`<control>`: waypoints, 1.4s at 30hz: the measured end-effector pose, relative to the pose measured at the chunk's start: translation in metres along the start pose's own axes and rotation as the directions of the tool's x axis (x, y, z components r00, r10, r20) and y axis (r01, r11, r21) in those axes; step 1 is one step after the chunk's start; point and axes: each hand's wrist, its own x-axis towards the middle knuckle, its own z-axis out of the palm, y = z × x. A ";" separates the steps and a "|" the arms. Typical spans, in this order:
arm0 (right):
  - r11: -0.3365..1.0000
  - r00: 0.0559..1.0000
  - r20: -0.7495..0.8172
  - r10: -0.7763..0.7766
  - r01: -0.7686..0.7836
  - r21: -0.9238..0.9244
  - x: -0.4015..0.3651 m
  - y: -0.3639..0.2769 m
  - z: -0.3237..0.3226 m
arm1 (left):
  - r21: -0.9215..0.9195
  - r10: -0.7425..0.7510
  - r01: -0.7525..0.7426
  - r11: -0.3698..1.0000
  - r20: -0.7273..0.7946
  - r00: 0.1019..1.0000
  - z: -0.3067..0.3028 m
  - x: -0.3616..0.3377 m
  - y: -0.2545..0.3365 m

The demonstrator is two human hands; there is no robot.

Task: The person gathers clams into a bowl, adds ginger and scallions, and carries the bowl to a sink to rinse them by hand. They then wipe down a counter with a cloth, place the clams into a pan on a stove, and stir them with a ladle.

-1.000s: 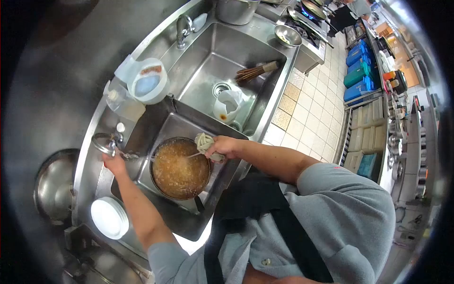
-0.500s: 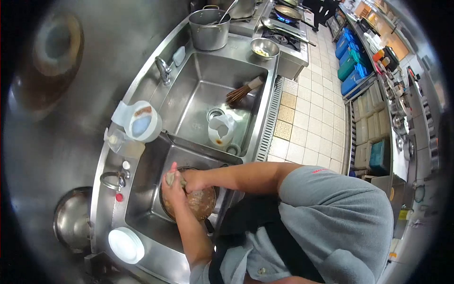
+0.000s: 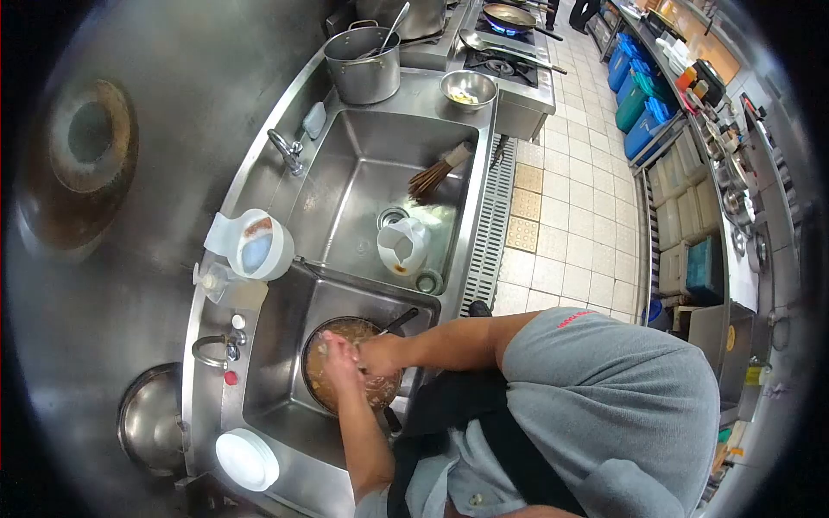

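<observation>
Both my hands are together over a dark round pan (image 3: pixel 308 380) in the near sink basin, with cloudy brown liquid (image 3: pixel 380 390) inside it. My left hand (image 3: pixel 341 358) is blurred and closed, a small greyish bit showing at its fingers. Pressed close beside it, my right hand (image 3: pixel 380 354) is curled, its fingertips partly hidden. A black handle (image 3: pixel 400 320) sticks out at the pan's upper right. Another dark handle (image 3: pixel 392 421) shows near my apron.
A bundled stick brush (image 3: pixel 439 173) and a cut white jug (image 3: pixel 403 246) lie in the far basin. Along the ledge are a white tub (image 3: pixel 263 246), a soap bottle (image 3: pixel 226 285), taps and white lids (image 3: pixel 248 460). A large pot (image 3: pixel 363 69) and steel bowl (image 3: pixel 469 90) stand beyond.
My hands have shifted lower over the pan; the greyish piece that stood out in my left hand is now mostly hidden. The pan's upper handle has come into sight. The camera view has shifted slightly.
</observation>
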 end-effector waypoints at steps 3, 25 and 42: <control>0.997 0.999 0.040 0.005 -0.002 -0.072 -0.001 0.028 0.027 | 0.197 -0.143 0.141 0.970 -0.004 0.990 0.003 -0.008 -0.019; 0.919 0.893 -0.432 0.128 0.057 0.391 -0.196 0.234 -0.196 | -0.035 0.001 0.006 0.999 0.183 0.983 0.210 -0.003 -0.032; 0.102 0.156 -0.090 0.984 -0.072 0.992 -0.479 0.461 -0.098 | 0.749 0.410 -0.546 0.376 0.394 0.823 0.480 0.215 -0.028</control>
